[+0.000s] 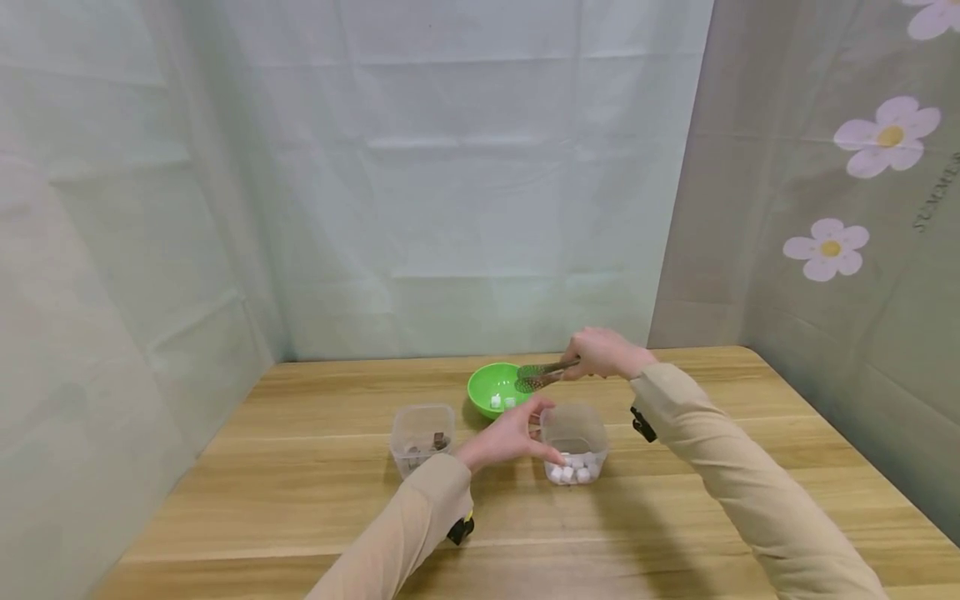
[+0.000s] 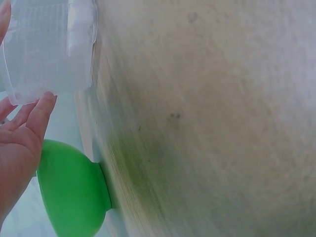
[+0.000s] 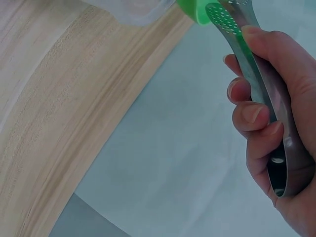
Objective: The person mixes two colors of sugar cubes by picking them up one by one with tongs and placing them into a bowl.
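Observation:
My right hand (image 1: 603, 353) grips metal tongs (image 3: 276, 106) with perforated heads, fingers wrapped round the handles. The tong heads hang over the right side of a green bowl (image 1: 482, 390), where a couple of white cubes (image 1: 496, 402) lie; whether anything sits between the heads cannot be told. Thumb and fingers of my left hand (image 1: 510, 435) hold a clear plastic container (image 1: 573, 423) from its left side. Several white cubes (image 1: 576, 471) cover this container's bottom. In the left wrist view, fingertips touch the container's wall, with the green bowl (image 2: 71, 190) beside the hand.
A second clear container (image 1: 422, 419) with dark brown pieces (image 1: 439, 440) stands left of my left hand. All of it is on a wooden table (image 1: 315, 483). Pale curtains (image 1: 465, 183) hang behind and at both sides.

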Tool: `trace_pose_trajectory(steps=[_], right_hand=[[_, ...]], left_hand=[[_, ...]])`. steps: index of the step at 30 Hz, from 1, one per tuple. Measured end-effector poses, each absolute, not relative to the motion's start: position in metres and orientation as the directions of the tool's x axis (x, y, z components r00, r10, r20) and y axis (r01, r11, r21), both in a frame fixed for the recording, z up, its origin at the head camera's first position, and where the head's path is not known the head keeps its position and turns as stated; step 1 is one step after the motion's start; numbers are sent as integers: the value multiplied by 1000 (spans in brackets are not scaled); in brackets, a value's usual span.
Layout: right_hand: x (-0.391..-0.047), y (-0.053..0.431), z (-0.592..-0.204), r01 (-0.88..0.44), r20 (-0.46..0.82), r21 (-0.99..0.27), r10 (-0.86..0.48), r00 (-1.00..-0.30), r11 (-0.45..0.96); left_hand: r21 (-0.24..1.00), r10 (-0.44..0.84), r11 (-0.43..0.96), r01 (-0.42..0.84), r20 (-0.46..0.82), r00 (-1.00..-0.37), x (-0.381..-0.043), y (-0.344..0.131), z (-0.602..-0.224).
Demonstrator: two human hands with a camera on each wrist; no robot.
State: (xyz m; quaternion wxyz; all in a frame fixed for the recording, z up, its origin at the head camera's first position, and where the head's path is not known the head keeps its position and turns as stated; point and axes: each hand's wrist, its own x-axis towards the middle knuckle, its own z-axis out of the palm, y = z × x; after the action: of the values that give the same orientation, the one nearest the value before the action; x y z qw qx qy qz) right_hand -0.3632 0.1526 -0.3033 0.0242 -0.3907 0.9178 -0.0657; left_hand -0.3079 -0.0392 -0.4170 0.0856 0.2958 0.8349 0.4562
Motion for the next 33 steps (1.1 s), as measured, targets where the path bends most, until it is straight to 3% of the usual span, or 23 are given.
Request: trace_pose_trajectory(steps=[21, 33], right_hand=[[-343, 200, -279, -677, 104, -62, -670, -735, 733], [-317, 221, -269, -692, 72, -105, -688, -722, 714]], left_hand=[[811, 552, 412, 414, 140, -822, -307, -40, -417], [817, 567, 393, 422, 146, -810, -306, -39, -419]])
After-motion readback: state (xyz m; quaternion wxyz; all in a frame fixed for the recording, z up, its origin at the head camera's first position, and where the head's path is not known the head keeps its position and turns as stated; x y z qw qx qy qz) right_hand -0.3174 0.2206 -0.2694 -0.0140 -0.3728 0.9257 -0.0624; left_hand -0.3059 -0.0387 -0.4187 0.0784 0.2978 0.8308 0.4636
